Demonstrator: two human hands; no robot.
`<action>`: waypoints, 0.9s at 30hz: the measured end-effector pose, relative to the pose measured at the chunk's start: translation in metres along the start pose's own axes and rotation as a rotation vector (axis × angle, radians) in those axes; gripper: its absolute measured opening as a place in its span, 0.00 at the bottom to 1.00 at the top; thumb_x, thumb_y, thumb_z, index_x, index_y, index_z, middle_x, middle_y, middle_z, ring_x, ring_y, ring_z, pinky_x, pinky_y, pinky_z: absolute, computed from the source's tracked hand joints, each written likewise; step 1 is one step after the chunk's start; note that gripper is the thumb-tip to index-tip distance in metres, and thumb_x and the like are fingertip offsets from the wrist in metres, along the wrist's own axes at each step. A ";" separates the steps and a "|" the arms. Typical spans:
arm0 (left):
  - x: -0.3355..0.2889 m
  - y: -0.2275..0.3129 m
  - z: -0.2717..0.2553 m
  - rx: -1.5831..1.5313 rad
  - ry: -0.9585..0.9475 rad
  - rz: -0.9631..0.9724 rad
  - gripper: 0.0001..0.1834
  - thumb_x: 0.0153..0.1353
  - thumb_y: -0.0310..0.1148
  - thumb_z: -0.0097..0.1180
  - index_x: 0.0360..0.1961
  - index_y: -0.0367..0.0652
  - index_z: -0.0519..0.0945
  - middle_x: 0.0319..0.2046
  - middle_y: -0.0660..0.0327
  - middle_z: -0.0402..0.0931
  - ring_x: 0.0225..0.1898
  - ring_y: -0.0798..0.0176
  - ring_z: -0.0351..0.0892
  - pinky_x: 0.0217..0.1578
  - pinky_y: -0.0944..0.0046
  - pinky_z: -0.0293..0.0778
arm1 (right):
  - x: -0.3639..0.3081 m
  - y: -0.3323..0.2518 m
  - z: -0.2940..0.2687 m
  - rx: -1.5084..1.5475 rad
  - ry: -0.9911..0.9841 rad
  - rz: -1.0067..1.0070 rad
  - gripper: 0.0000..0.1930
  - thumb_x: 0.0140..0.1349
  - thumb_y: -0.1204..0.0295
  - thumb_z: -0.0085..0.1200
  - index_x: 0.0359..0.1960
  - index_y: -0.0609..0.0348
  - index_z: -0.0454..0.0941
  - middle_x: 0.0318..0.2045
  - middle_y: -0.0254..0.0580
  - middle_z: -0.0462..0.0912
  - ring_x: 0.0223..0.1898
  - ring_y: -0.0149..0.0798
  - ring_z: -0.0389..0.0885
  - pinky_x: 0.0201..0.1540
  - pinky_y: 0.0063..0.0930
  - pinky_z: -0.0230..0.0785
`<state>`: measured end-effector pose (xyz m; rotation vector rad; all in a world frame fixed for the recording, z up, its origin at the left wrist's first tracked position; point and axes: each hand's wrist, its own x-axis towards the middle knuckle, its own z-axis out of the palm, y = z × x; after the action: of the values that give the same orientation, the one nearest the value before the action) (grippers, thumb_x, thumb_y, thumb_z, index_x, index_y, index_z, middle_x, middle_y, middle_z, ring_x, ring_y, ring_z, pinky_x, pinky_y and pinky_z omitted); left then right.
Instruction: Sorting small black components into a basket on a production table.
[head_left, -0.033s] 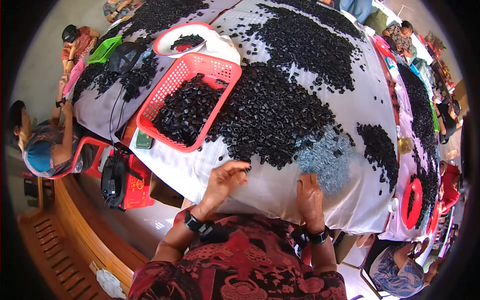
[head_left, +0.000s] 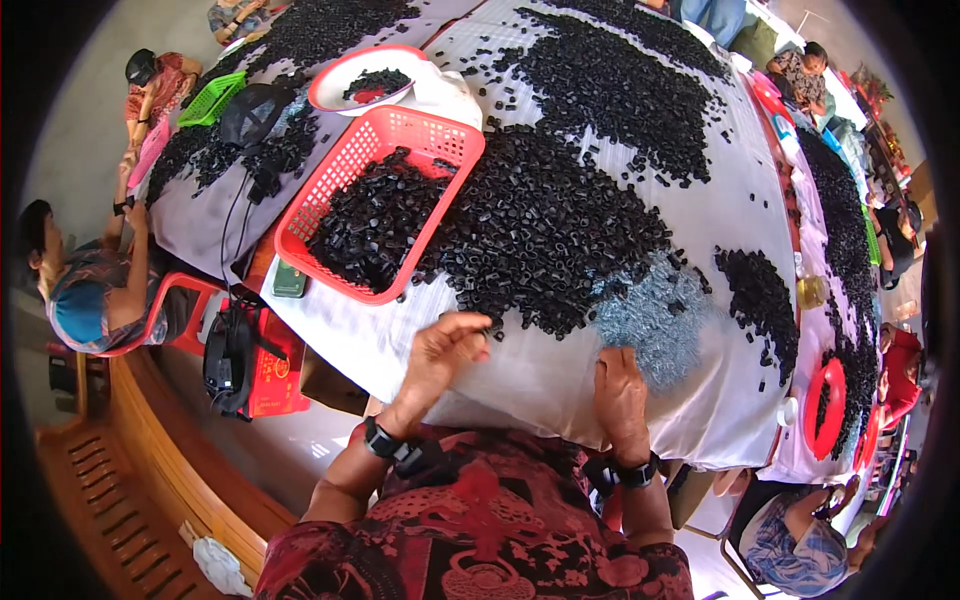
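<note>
My left hand (head_left: 445, 348) is curled at the front edge of a large heap of small black tube-like plastic pieces (head_left: 540, 225). Its thumb and forefinger bend toward each other. A dark piece shows by the fingertips, but whether it is gripped I cannot make out. My right hand (head_left: 620, 385) is closed, knuckles up, at the lower left edge of a pile of small shiny pale-blue pieces (head_left: 655, 320). Whatever it pinches is hidden. Left of the heap, a red plastic basket (head_left: 440, 222) is partly filled with black pieces.
White cloth (head_left: 520, 370) covers the table. A white basin with a red rim (head_left: 335, 70) stands behind the basket, and a dark green phone-like object (head_left: 290, 280) lies beside it. A smaller black heap (head_left: 755, 300) lies at right. Other people (head_left: 95, 290) sit around neighbouring tables.
My left hand has shifted slightly left and up, and its fingertips have drawn a little apart. The right hand stays where it was.
</note>
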<state>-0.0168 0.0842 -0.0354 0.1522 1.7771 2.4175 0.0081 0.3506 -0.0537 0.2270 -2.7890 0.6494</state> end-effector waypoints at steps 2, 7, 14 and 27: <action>0.014 0.011 -0.012 0.027 0.120 0.089 0.10 0.62 0.25 0.52 0.44 0.36 0.76 0.28 0.63 0.77 0.29 0.69 0.77 0.33 0.69 0.75 | 0.000 0.000 0.000 0.020 -0.004 0.034 0.03 0.56 0.78 0.48 0.31 0.61 0.69 0.30 0.51 0.71 0.31 0.54 0.75 0.30 0.43 0.70; 0.046 0.058 -0.038 0.247 0.393 0.220 0.15 0.64 0.36 0.53 0.44 0.35 0.74 0.25 0.60 0.77 0.24 0.69 0.76 0.29 0.72 0.74 | 0.000 -0.007 0.003 0.106 0.042 0.038 0.03 0.56 0.79 0.49 0.31 0.60 0.68 0.30 0.50 0.72 0.31 0.54 0.74 0.30 0.43 0.68; 0.044 0.071 -0.035 0.435 0.541 0.416 0.15 0.65 0.37 0.52 0.44 0.34 0.75 0.29 0.59 0.78 0.30 0.69 0.78 0.31 0.72 0.74 | 0.003 -0.027 0.011 0.308 0.100 -0.045 0.06 0.55 0.81 0.50 0.33 0.59 0.68 0.29 0.49 0.72 0.30 0.54 0.74 0.30 0.42 0.68; 0.024 -0.027 -0.051 1.620 0.259 0.278 0.24 0.51 0.21 0.47 0.53 0.29 0.67 0.53 0.41 0.66 0.53 0.41 0.68 0.54 0.53 0.67 | 0.002 -0.040 0.038 0.353 0.050 -0.217 0.09 0.52 0.80 0.53 0.33 0.58 0.68 0.29 0.45 0.74 0.24 0.47 0.76 0.25 0.38 0.68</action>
<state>-0.0478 0.0481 -0.0767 0.2238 3.4197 0.4551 0.0063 0.2983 -0.0696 0.5643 -2.5358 1.0685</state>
